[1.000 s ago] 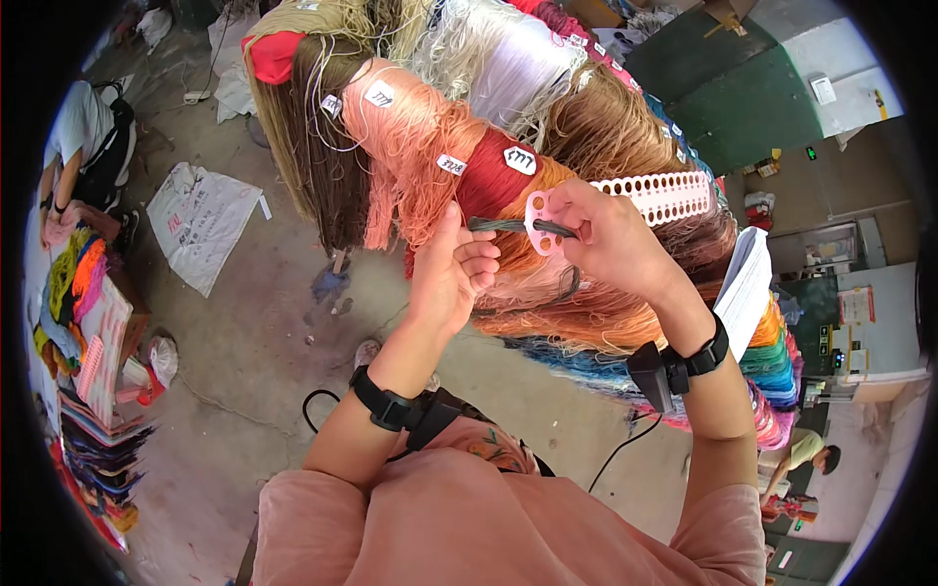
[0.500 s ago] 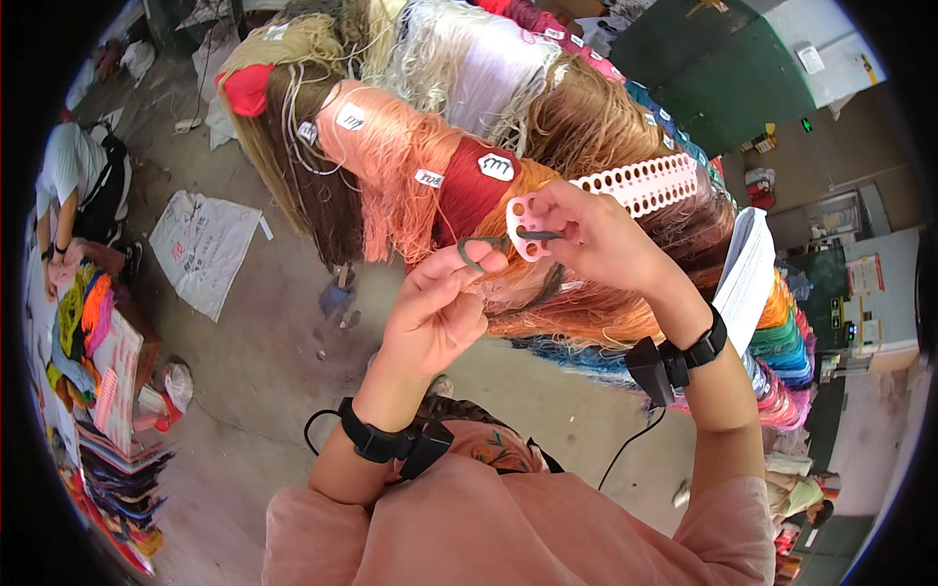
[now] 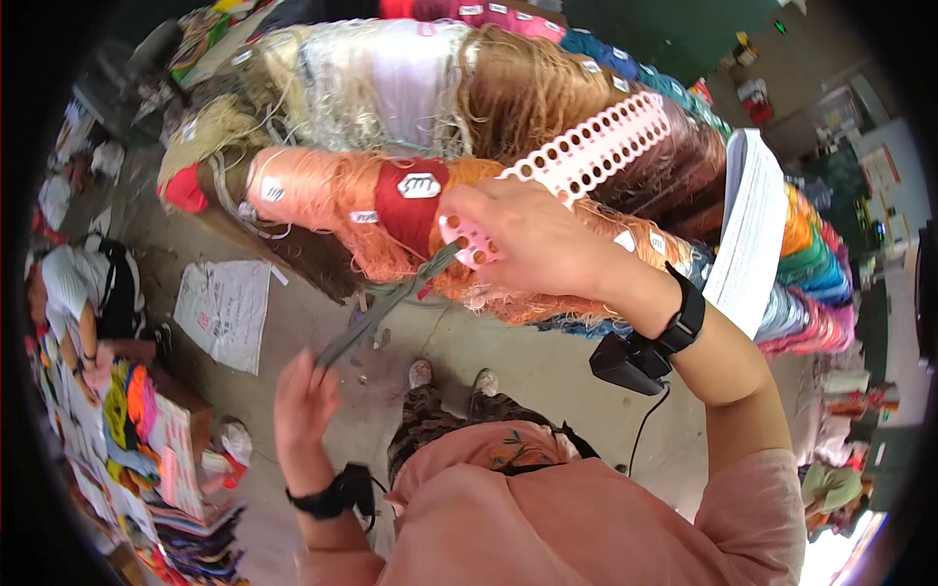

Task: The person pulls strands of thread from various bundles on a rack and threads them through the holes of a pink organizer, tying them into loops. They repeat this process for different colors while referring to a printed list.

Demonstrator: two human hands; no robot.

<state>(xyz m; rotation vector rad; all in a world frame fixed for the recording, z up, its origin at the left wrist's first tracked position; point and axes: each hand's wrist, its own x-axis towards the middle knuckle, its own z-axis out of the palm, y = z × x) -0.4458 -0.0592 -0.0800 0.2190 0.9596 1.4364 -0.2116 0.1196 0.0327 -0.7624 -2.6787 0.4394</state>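
My right hand [image 3: 532,234] grips a small pink card with holes [image 3: 467,242] in front of the yarn. A bundle of grey-green thread [image 3: 376,317] runs from the card's holes down to the left. Its lower end is in my left hand [image 3: 305,400], whose fingers are closed round it, though motion blurs them. Between the two hands the thread is stretched fairly straight. Behind my right hand a long pink strip of holed cards [image 3: 596,146] lies on the yarn. A dark red yarn hank [image 3: 410,200] with a white label is just left of the card.
Labelled yarn hanks in peach [image 3: 318,186], white [image 3: 391,88] and brown [image 3: 532,88] cover the rack ahead. A stack of papers [image 3: 747,234] rests at its right. On the floor lies a white sack [image 3: 225,313]. Another person [image 3: 83,293] sits at the left by coloured yarn [image 3: 127,405].
My left hand has swung down and left, away from the card, drawing the thread out long. My right hand, still with the card, has shifted slightly left. The view has tilted.
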